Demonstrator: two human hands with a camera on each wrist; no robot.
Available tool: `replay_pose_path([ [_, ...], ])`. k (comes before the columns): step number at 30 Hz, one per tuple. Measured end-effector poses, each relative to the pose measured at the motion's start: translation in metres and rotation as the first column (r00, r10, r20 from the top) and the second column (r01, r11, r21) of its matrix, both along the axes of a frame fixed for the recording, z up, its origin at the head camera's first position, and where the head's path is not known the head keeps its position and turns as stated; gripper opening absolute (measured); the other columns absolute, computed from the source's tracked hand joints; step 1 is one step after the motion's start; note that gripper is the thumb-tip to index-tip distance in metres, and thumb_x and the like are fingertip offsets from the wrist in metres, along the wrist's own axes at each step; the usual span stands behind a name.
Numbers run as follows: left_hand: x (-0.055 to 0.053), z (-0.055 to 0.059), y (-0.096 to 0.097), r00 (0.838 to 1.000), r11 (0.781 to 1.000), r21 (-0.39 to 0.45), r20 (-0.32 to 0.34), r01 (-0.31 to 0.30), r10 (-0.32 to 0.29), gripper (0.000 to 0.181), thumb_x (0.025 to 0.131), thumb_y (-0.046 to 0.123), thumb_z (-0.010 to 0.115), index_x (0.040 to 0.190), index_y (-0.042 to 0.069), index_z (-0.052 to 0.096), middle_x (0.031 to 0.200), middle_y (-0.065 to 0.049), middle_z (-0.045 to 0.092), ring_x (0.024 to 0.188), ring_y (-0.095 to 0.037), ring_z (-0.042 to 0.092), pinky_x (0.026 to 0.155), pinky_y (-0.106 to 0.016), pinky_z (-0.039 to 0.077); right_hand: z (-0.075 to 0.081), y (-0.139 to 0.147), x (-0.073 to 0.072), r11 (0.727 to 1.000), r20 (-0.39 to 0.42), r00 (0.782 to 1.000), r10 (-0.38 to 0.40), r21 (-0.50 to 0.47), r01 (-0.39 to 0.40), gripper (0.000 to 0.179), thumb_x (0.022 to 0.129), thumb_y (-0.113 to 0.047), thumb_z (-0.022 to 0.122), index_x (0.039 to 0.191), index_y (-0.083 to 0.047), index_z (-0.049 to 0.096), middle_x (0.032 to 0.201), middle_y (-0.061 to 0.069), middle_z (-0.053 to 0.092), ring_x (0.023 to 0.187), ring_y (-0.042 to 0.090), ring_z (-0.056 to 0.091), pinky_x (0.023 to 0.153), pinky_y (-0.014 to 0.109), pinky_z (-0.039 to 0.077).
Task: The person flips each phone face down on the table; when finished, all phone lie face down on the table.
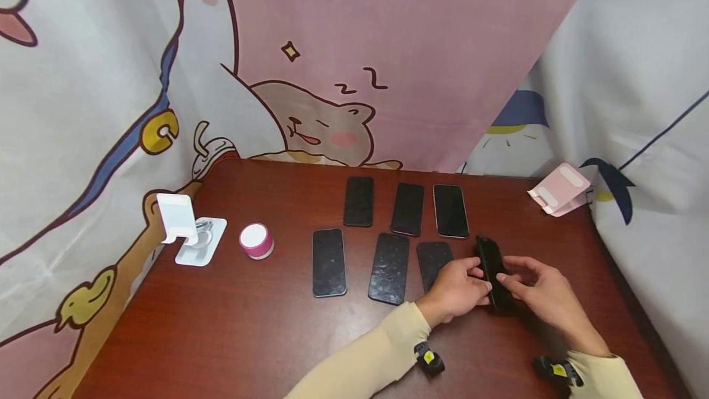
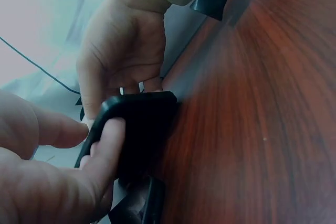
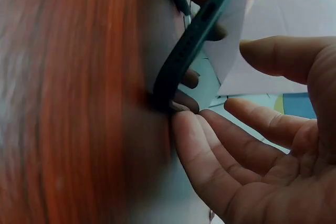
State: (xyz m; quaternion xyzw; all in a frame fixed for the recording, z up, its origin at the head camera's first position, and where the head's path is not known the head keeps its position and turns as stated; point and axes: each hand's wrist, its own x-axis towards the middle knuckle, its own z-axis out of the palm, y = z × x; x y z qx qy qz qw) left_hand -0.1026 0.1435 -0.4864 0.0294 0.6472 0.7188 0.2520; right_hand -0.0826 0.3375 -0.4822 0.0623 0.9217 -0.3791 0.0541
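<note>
A black smartphone (image 1: 493, 270) is tipped up on its long edge above the right part of the table. My left hand (image 1: 456, 288) grips it from the left, thumb on one face and fingers along the edge. My right hand (image 1: 545, 291) is at its other side. In the right wrist view, fingertips of that hand touch the phone's lower corner while the thumb (image 3: 283, 53) stands apart from it. The port and speaker holes show on the phone's bottom edge (image 3: 202, 24). Partly under my left wrist lies another dark phone (image 1: 434, 257).
Several phones lie face up in two rows, among them a front-left phone (image 1: 329, 262) and a back-right phone (image 1: 450, 210). A pink round speaker-like object (image 1: 257, 242) and white phone stand (image 1: 180, 217) stand left; a pink stand (image 1: 562, 186) stands back right. Printed curtains (image 1: 388, 29) border the table.
</note>
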Motion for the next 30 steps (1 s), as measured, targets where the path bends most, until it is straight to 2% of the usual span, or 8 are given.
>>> replay_pose_path([
  [7,-0.003,-0.005,0.001,1.0,0.992,0.125,0.03,-0.008,0.004,0.048,0.095,-0.01,0.068,0.139,0.007,0.062,0.111,-0.001,0.064,0.093,-0.014,0.071,0.079,-0.038,0.066,0.005,-0.009,0.0,0.998,0.032,0.999,0.011,-0.061,-0.009,0.065,0.103,-0.047,0.067,0.146,0.002,0.057,0.14,0.034,0.061,0.086,0.013,0.077,0.067,0.027,0.064],
  [12,-0.005,-0.007,-0.001,0.998,0.982,0.188,0.039,0.038,-0.046,0.046,0.097,-0.008,0.067,0.139,0.011,0.063,0.124,-0.002,0.064,0.099,-0.02,0.073,0.078,-0.036,0.066,0.009,-0.012,-0.001,0.996,0.048,0.999,0.013,-0.084,-0.009,0.069,0.106,-0.05,0.06,0.15,0.003,0.052,0.14,0.034,0.061,0.087,0.014,0.075,0.067,0.03,0.064],
  [16,-0.004,-0.007,-0.002,0.995,0.988,0.12,0.013,0.099,-0.101,0.048,0.098,-0.006,0.068,0.141,0.014,0.065,0.129,-0.004,0.066,0.101,-0.027,0.077,0.076,-0.031,0.065,0.01,-0.012,-0.001,0.999,0.003,1.0,0.028,0.016,-0.028,0.065,0.106,-0.046,0.063,0.146,0.004,0.056,0.13,0.029,0.069,0.097,0.028,0.073,0.067,0.024,0.055],
  [19,-0.003,-0.006,-0.001,0.992,0.991,0.048,-0.014,0.123,-0.123,0.048,0.097,-0.005,0.07,0.14,0.014,0.067,0.13,-0.009,0.068,0.1,-0.025,0.078,0.075,-0.028,0.065,0.01,-0.011,-0.001,0.998,-0.044,0.998,0.04,0.051,-0.038,0.057,0.106,-0.038,0.065,0.142,0.006,0.059,0.125,0.029,0.072,0.108,0.033,0.072,0.071,0.019,0.051],
  [22,-0.003,-0.005,-0.001,0.991,0.991,0.002,-0.034,0.131,-0.131,0.046,0.096,-0.005,0.071,0.139,0.012,0.068,0.129,-0.011,0.069,0.099,-0.023,0.078,0.075,-0.026,0.064,0.01,-0.011,-0.001,0.998,-0.063,0.997,0.038,0.048,-0.035,0.053,0.106,-0.032,0.066,0.14,0.007,0.061,0.122,0.03,0.073,0.102,0.029,0.073,0.069,0.017,0.053],
  [26,-0.002,-0.005,-0.003,0.988,0.989,-0.025,-0.051,0.146,-0.147,0.046,0.097,-0.002,0.071,0.14,0.013,0.068,0.128,-0.009,0.071,0.099,-0.017,0.078,0.075,-0.025,0.064,0.012,-0.01,0.0,0.999,-0.078,0.997,0.025,0.034,-0.023,0.051,0.105,-0.027,0.067,0.139,0.01,0.061,0.12,0.033,0.073,0.089,0.012,0.073,0.065,0.017,0.055],
  [28,-0.002,-0.004,-0.003,0.99,0.992,-0.021,-0.055,0.127,-0.127,0.044,0.097,0.0,0.072,0.139,0.013,0.067,0.129,-0.007,0.072,0.098,-0.011,0.076,0.076,-0.026,0.064,0.015,-0.01,0.001,1.0,-0.081,0.997,0.014,0.013,-0.013,0.05,0.105,-0.025,0.067,0.139,0.011,0.06,0.121,0.035,0.072,0.085,0.01,0.073,0.064,0.018,0.057],
  [30,-0.003,-0.004,-0.003,0.996,0.997,0.008,-0.051,0.075,-0.074,0.042,0.097,-0.001,0.072,0.137,0.011,0.066,0.127,-0.007,0.072,0.097,-0.008,0.074,0.078,-0.029,0.065,0.019,-0.01,0.003,1.0,-0.083,0.997,-0.002,-0.023,0.0,0.05,0.105,-0.022,0.067,0.14,0.012,0.058,0.124,0.037,0.07,0.084,0.008,0.074,0.063,0.021,0.059],
])
